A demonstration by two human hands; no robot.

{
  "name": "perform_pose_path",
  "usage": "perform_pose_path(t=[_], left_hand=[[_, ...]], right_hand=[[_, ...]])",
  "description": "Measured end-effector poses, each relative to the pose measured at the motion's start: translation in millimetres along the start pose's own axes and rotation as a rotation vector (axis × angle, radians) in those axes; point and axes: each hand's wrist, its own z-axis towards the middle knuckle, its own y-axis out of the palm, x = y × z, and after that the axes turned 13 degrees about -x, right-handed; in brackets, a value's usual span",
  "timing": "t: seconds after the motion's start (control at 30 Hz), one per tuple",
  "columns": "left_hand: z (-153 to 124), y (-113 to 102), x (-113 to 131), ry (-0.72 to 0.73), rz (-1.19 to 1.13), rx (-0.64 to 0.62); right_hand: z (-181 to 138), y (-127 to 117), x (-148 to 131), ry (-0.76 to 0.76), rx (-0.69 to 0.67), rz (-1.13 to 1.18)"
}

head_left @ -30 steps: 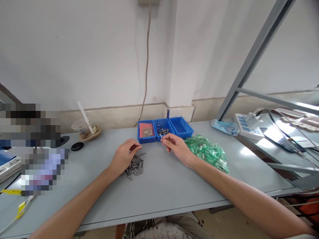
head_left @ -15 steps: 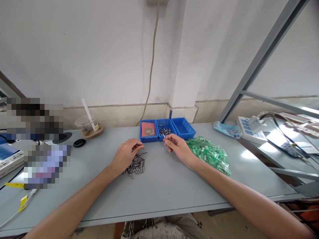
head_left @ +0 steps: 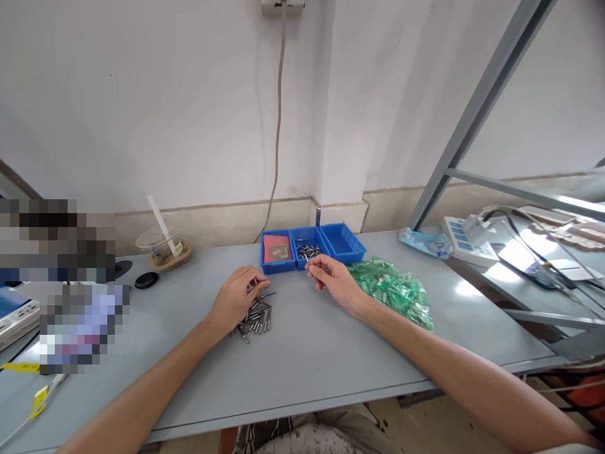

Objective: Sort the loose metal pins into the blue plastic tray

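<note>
My left hand [head_left: 239, 295] is closed in a pinch over a loose pile of small grey metal pins [head_left: 261, 320] on the table. Whatever its fingertips may hold is too small to make out. My right hand [head_left: 334, 282] pinches one slim metal pin [head_left: 306, 257], its end poking out beyond the thumb and forefinger. That hand is just in front of the middle blue bin [head_left: 300, 263], where more metal pins [head_left: 309, 248] lie. The left blue bin [head_left: 265, 267] contains a pink card [head_left: 275, 241] and a small clear bag [head_left: 280, 252].
The right blue bin [head_left: 350, 256] stands beside the other two. Crumpled green plastic bags [head_left: 394, 285] lie by my right forearm. A plastic cup with a straw [head_left: 158, 241] and a black round object [head_left: 146, 280] are at the left. A white power strip [head_left: 466, 243] lies at the right.
The view has shifted slightly, so the scene sits a little further left. Both hands keep nearly the same place and grip; the right still holds its pin.
</note>
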Motion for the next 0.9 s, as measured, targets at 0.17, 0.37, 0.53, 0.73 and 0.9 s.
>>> perform_pose_path(t=[0.17, 0.37, 0.53, 0.73, 0.9], left_hand=[[1.6, -0.5, -0.3, 0.009, 0.019, -0.008], [2.0, -0.6, -2.8, -0.028, 0.019, -0.024], [1.1, -0.4, -3.7, -0.054, 0.026, -0.029], [1.9, -0.5, -6.4, -0.04, 0.03, -0.042], [1.8, -0.9, -7.9, -0.01, 0.034, -0.062]], right_hand=[[-0.7, -1.2, -1.0, 0.007, -0.005, 0.097], [-2.6, -6.1, -3.0, 0.08, -0.055, 0.466], [-2.7, -5.7, -6.3, 0.014, -0.023, 0.375], [-1.4, -1.9, -3.6, -0.061, 0.017, 0.032], [0.4, -2.0, 1.8, -0.083, -0.012, -0.099]])
